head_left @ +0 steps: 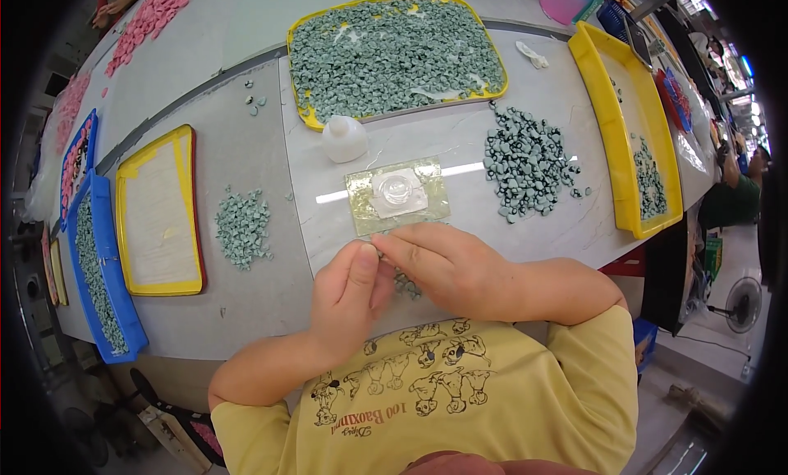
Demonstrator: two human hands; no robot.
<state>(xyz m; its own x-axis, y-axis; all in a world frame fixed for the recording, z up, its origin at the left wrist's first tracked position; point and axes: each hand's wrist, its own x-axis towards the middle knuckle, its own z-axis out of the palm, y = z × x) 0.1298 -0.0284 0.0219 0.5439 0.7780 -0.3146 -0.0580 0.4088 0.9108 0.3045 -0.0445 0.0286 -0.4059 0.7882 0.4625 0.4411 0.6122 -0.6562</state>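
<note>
Our left hand [349, 298] and right hand [447, 266] meet at the near edge of the table [525, 229], fingertips pinched together on what looks like one of the small grey-green pieces [406, 288]; the piece itself is mostly hidden between the fingers, so we cannot tell its exact shape, and a few more of the same kind lie on the table just under the right hand. We judge these pieces light, hard and small enough to slip or flick away, so a fingertip pinch across the sides suits them better than a full grasp. Just beyond our hands sits a yellowish square mat [397, 197] carrying a clear, shallow dish [396, 188], and past that, a little to the left, a white squat bottle [344, 138]. A loose heap of darker green pieces [529, 163] lies to the right of the mat, and a smaller pale green heap [243, 225] to the left. At the far side a yellow tray [305, 73] is filled with the same green pieces; another yellow tray [611, 130] on the right holds only a few, and a third yellow tray [160, 288] on the left holds a white sheet. Blue trays [123, 311] stand at the far left.
</note>
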